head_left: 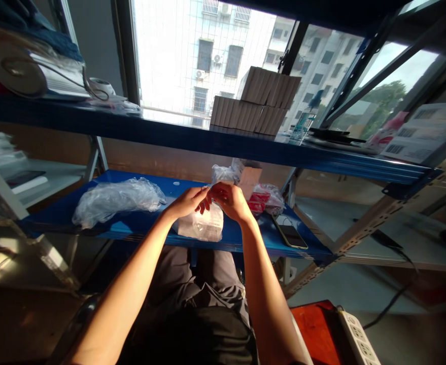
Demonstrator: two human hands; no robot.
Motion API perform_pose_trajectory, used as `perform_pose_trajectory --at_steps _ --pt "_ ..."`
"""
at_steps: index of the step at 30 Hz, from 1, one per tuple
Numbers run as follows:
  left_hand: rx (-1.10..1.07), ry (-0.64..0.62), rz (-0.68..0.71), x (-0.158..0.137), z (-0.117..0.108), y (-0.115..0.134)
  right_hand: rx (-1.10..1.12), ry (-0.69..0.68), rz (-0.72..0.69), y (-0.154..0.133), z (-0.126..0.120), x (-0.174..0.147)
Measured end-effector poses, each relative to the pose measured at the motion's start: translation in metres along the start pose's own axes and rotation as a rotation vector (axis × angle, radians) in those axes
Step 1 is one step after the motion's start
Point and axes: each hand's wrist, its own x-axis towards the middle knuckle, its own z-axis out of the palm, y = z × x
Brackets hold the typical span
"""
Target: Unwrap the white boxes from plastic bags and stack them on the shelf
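Note:
My left hand and my right hand meet over the lower blue shelf, fingers bent and fingertips close together. Both are closed in a pinch; whatever lies between the fingertips is too small to make out. Just beneath them sits a whitish, boxy bundle in clear plastic, near the shelf's front edge, partly covered by my fingers. Behind my right hand stand an open cardboard box and some crumpled clear plastic.
A heap of clear plastic bags lies to the left. On the right are red-and-clear packets and a phone. The upper blue shelf crosses above, bearing stacked small grey-brown boxes. A power strip is at lower right.

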Motion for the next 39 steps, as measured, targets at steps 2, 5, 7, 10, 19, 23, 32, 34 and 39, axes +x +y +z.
perform_pose_trajectory --at_steps 2,5,7,10,19,23,32,34,39 --pt "-0.032 0.031 -0.003 0.002 0.000 -0.006 -0.033 0.047 0.013 0.004 0.003 0.002" --pt "-0.124 0.104 -0.023 0.003 0.000 -0.019 0.032 0.146 0.100 0.009 0.008 0.000" --pt "-0.179 0.150 -0.038 0.001 -0.002 -0.025 0.183 0.161 0.178 0.011 0.012 -0.005" --pt "-0.216 0.191 -0.049 -0.003 -0.009 -0.026 0.410 0.104 0.285 0.009 0.016 -0.014" --pt "0.201 0.115 0.057 -0.009 -0.028 -0.003 -0.155 0.012 0.176 0.005 0.029 -0.003" --pt "0.404 0.173 0.228 -0.013 -0.027 -0.001 -0.291 -0.035 -0.038 0.021 0.031 0.013" --pt "0.695 0.345 0.398 -0.024 -0.020 -0.020 0.463 -0.240 0.220 0.031 0.027 0.004" --pt "0.720 0.372 0.396 -0.027 -0.017 -0.021 0.517 -0.214 0.245 0.028 0.027 0.001" --pt "0.616 0.353 0.363 -0.041 -0.018 -0.026 0.382 -0.052 0.244 0.041 0.023 0.000"
